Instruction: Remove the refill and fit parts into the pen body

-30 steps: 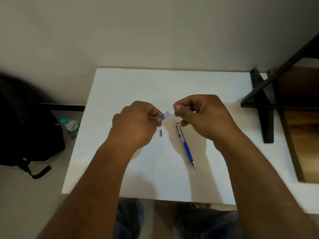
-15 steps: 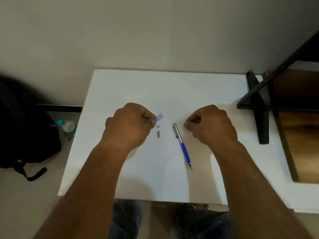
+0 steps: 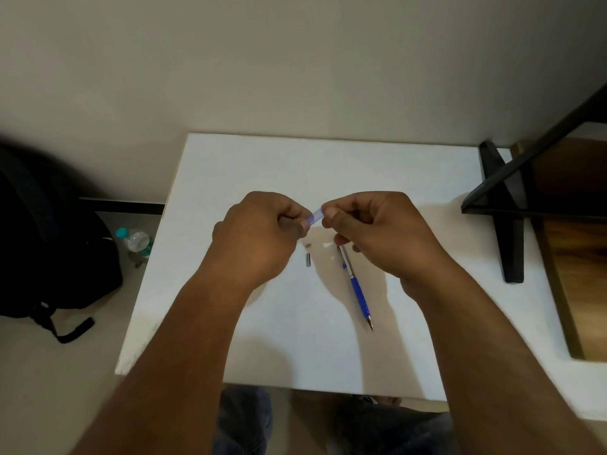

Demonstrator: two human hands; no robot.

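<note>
Above the white table, my left hand grips a small translucent bluish tube in its curled fingers. My right hand pinches the tube's free end between thumb and forefinger. Below the hands, a blue and silver mechanical pencil lies on the table with its tip toward me. Left of the pencil lie a small dark metal cylinder and a tinier piece. A small clear bit lies near the pencil's top.
A black frame stands on the table's right side beside a wooden surface. On the floor to the left are a black backpack and a plastic bottle with a teal cap. My knees show below the table's near edge.
My right hand had dropped to the table beside the pencil; it has come back up and pinches the end of the tube. My left hand has kept hold of the tube.
</note>
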